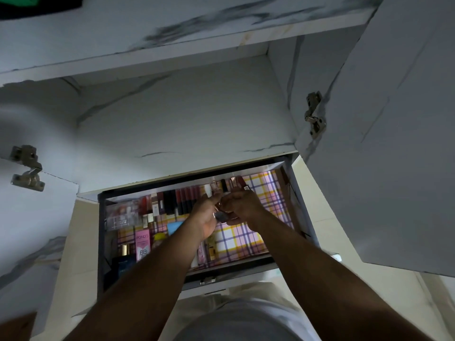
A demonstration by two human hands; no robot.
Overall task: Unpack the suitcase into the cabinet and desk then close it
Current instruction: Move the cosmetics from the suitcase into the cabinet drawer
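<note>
An open drawer lined with pink, purple and yellow checked paper sits under a white marbled cabinet shelf. Several lipsticks and small bottles stand in a row along its back. My left hand and my right hand meet over the drawer's middle. Between them they hold a few small cosmetic items, one dark and one rose-gold. No suitcase is in view.
A pink Pond's BB box, a blue pad, a clear case and more bottles fill the drawer's left side. The cabinet door stands open at the right, with hinges on both sides. The drawer's handle faces me.
</note>
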